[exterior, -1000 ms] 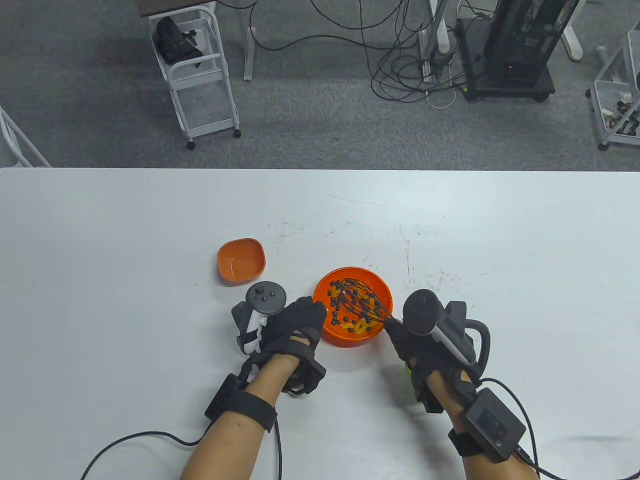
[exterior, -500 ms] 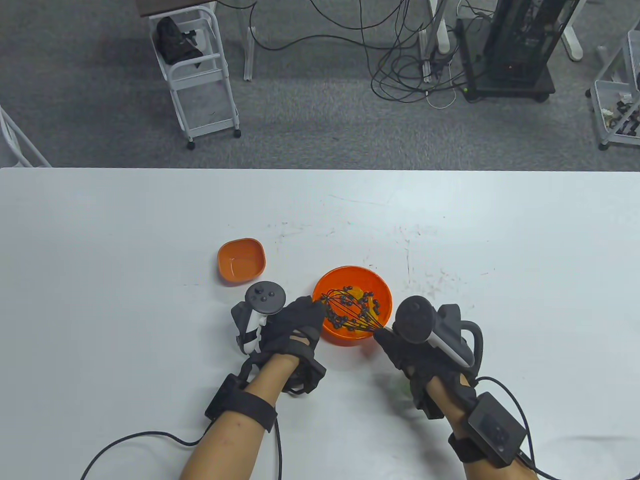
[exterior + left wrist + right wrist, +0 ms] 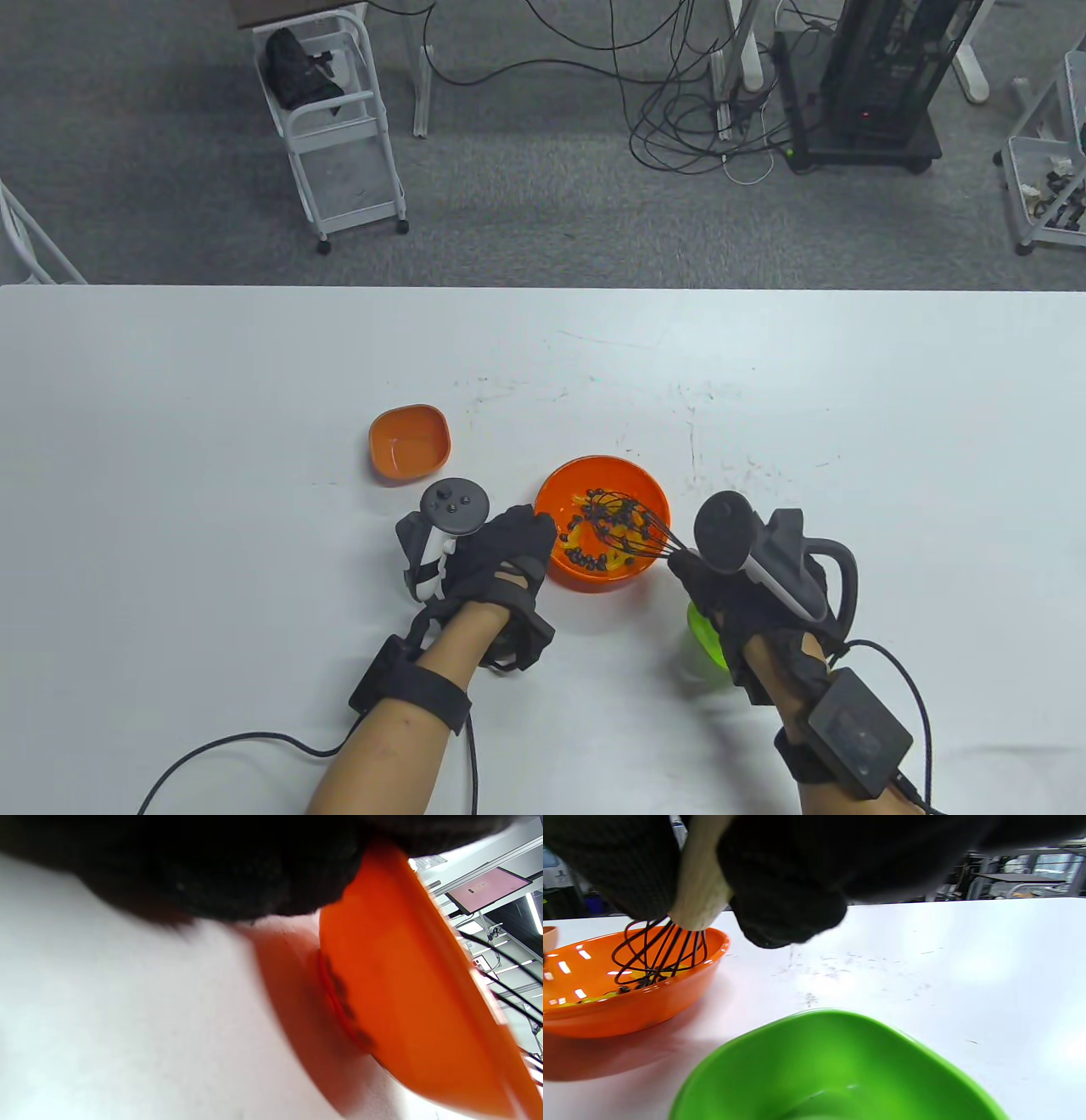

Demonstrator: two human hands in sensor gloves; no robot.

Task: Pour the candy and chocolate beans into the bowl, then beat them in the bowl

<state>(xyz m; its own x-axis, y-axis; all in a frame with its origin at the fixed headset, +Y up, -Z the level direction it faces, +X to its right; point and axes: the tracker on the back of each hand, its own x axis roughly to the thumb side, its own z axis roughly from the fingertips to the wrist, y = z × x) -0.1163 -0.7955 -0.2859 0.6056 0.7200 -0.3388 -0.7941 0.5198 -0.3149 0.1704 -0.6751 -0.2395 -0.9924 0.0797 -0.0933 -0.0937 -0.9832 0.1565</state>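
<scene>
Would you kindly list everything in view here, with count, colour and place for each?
Bowl: one, orange, round, table centre, holding the sweets.
Beans: many, dark, in the bowl.
Candy: several, yellow-orange, in the bowl.
Whisk: one, black wires, pale handle, head inside the bowl.
Small dish: one, orange, squarish, left of and beyond the bowl.
Green dish: one, near side, under the right wrist.
Table: one, white, scuffed.
Cart: one, white, on the floor beyond.
Cables: tangle, black, on the floor.
Left hand: black glove, against the bowl's left rim.
Right hand: black glove, holds the whisk handle.
</scene>
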